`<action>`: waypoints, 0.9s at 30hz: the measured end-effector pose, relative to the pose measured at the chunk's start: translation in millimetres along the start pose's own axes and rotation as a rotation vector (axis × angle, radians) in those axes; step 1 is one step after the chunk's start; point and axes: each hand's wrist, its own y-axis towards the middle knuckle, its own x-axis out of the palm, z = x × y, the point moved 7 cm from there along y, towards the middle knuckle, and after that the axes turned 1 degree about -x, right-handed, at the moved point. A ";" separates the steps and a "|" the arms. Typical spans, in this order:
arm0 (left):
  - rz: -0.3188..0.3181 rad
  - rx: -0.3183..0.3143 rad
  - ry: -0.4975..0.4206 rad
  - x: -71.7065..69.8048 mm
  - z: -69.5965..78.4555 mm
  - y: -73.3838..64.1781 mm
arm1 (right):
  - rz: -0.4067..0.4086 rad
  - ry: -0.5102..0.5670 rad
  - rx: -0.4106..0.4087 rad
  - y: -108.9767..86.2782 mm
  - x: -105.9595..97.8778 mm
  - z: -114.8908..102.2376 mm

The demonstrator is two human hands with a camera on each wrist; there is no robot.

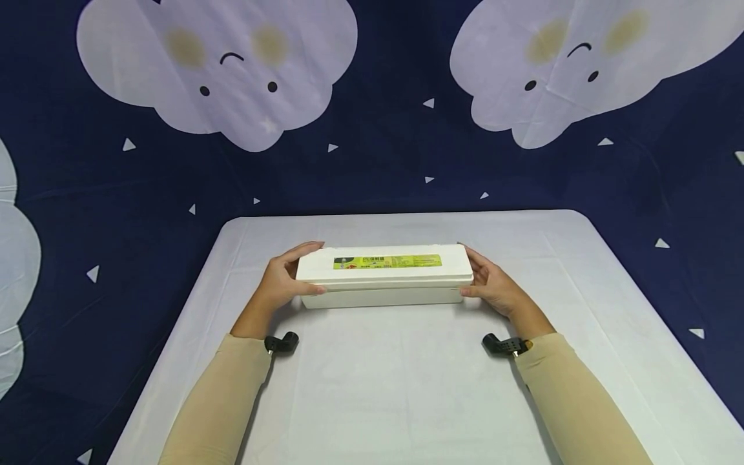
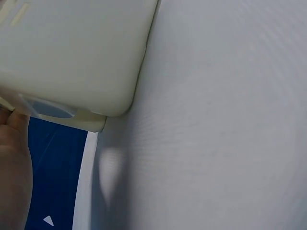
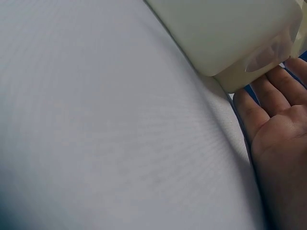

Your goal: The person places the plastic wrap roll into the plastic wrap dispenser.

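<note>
A long white cling film box (image 1: 383, 297) with a lid and a yellow-green label (image 1: 387, 261) sits lengthwise toward the back of the table. My left hand (image 1: 283, 279) grips its left end, the thumb along the front and the fingers reaching round behind. At the opposite end my right hand (image 1: 493, 283) holds it the same way, thumb on the front corner. From the left wrist, the box's smooth front (image 2: 72, 52) and an oval opening in its end show. The right wrist view has the fingers (image 3: 273, 96) against the box end, beside a similar oval opening.
A white cloth covers the table (image 1: 395, 387), whose rounded far edge lies behind the box. Beyond hangs a dark blue backdrop (image 1: 372, 174) with clouds and small white triangles. Black wrist devices (image 1: 281, 343) sit at both sleeve cuffs.
</note>
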 end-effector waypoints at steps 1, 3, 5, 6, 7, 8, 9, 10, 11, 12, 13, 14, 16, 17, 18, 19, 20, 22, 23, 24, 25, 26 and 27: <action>0.000 -0.006 0.001 0.2 -0.1 -0.2 | -0.008 0.009 -0.008 0.0 0.4 -0.1; 0.000 -0.019 0.001 2.7 7.0 -2.3 | -0.018 0.016 -0.017 -0.2 0.7 -0.7; -0.003 -0.031 0.001 5.6 14.4 -4.5 | -0.020 0.010 -0.021 -0.6 1.1 -1.5; -0.006 -0.035 0.000 7.2 18.3 -5.6 | -0.021 0.007 -0.023 -0.8 1.5 -2.3; -0.008 -0.038 -0.001 8.7 22.3 -6.7 | -0.021 0.000 -0.027 -0.8 1.7 -2.9; -0.010 -0.040 -0.002 10.1 26.1 -7.7 | -0.024 -0.011 -0.035 -0.8 2.1 -4.2; -0.011 -0.041 -0.005 10.2 26.1 -7.7 | -0.029 -0.014 -0.046 -0.4 2.6 -5.3; -0.012 -0.042 -0.004 10.3 26.3 -7.8 | -0.037 -0.018 -0.057 0.0 3.6 -6.9; -0.014 -0.042 0.000 10.1 26.0 -7.7 | -0.045 -0.020 -0.069 0.4 4.2 -8.3; -0.013 -0.046 0.003 9.9 25.8 -7.9 | -0.053 -0.024 -0.078 1.1 4.8 -9.6; -0.013 -0.049 0.011 9.8 25.4 -7.8 | -0.063 -0.033 -0.087 1.6 5.5 -11.1; -0.013 -0.052 0.019 9.7 24.9 -7.7 | -0.070 -0.041 -0.092 2.1 6.0 -12.3; -0.013 -0.057 0.033 9.3 24.2 -7.7 | -0.078 -0.056 -0.088 3.0 6.8 -14.2; -0.015 -0.060 0.039 9.4 24.2 -8.0 | -0.079 -0.069 -0.085 3.3 6.9 -15.0; -0.016 -0.061 0.045 9.2 24.3 -8.2 | -0.079 -0.083 -0.079 3.7 6.9 -15.6; -0.018 -0.061 0.050 9.3 24.3 -8.3 | -0.079 -0.097 -0.075 4.0 7.0 -16.4; -0.020 -0.064 0.051 9.2 24.2 -8.6 | -0.074 -0.109 -0.068 4.2 6.7 -17.2; -0.025 -0.065 0.052 9.2 23.7 -9.0 | -0.067 -0.139 -0.064 4.5 6.6 -19.6; -0.029 -0.063 0.055 9.1 23.6 -9.1 | -0.064 -0.152 -0.062 4.7 6.6 -20.9; -0.032 -0.061 0.059 9.0 23.3 -9.0 | -0.061 -0.165 -0.062 5.0 6.4 -21.8; -0.034 -0.063 0.057 8.4 20.3 -8.4 | -0.056 -0.178 -0.060 5.1 6.5 -23.2; -0.036 -0.064 0.058 7.5 16.5 -7.7 | -0.053 -0.192 -0.060 5.0 6.7 -24.7; -0.039 -0.062 0.057 6.6 12.7 -7.0 | -0.050 -0.202 -0.061 5.1 7.0 -26.0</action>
